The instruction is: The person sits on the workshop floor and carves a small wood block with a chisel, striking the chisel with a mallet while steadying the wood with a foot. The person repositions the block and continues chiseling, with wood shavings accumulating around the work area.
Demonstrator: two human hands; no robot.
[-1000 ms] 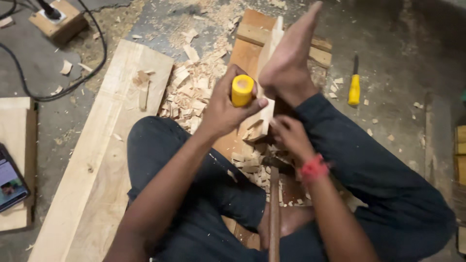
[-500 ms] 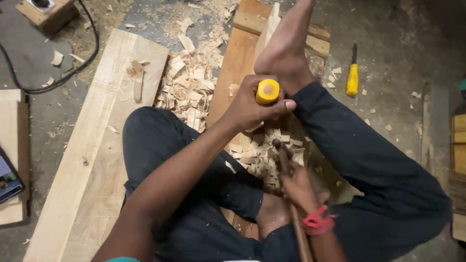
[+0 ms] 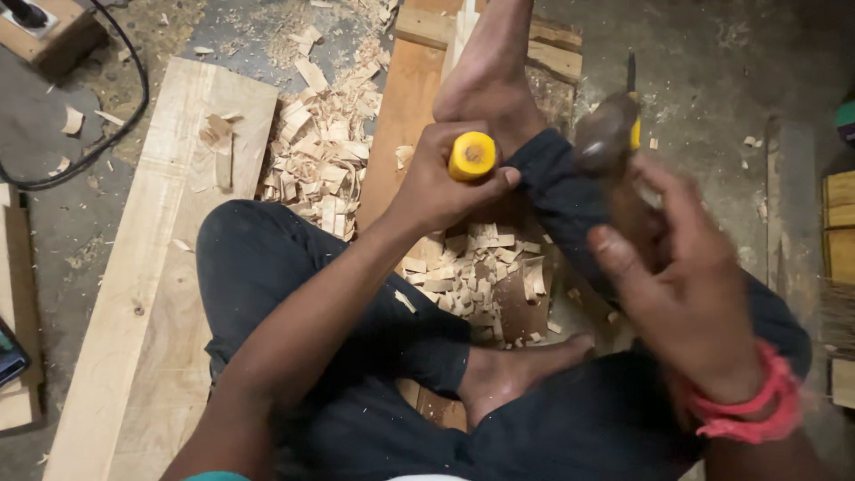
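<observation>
My left hand (image 3: 443, 183) is closed around a yellow-handled chisel (image 3: 472, 155), held upright over a brown wooden board (image 3: 405, 116) that lies under my legs. My right hand (image 3: 686, 267) is raised at the right and blurred by motion; it grips the wooden handle of a hammer (image 3: 607, 134), whose dark head is up near my shin. A red band is on my right wrist. My bare foot (image 3: 485, 80) presses on the board's far end. The chisel's blade is hidden behind my left hand.
Wood chips (image 3: 321, 160) are heaped left of the board, and more chips (image 3: 472, 267) lie between my legs. A pale plank (image 3: 151, 267) lies on the left. A black cable (image 3: 116, 125) curves at top left. Another yellow-handled tool (image 3: 633, 98) lies behind the hammer. Wood blocks (image 3: 840, 232) sit at the right edge.
My right hand has swung the hammer up from low near my lap to a raised position at the right. My left hand keeps the chisel in about the same place on the board.
</observation>
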